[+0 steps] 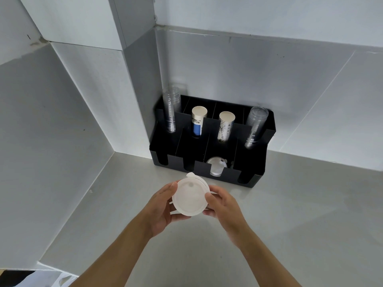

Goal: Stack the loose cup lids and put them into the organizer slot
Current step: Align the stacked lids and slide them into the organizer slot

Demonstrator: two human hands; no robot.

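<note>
A small stack of white cup lids [189, 196] is held up above the counter between both hands, its flat face toward me and a tab at its top. My left hand [163, 206] grips its left edge and my right hand [222, 204] grips its right edge. Just beyond stands the black organizer [251, 162] against the back wall. Its front row has several slots; the third slot from the left holds white lids [216, 165]. The other front slots look dark inside.
The organizer's back row holds two stacks of clear plastic cups [171, 109] [255, 127] at the ends and two stacks of paper cups [198, 121] [225, 126] between them. Grey metal counter [290, 214] runs around it, with walls at the left and back.
</note>
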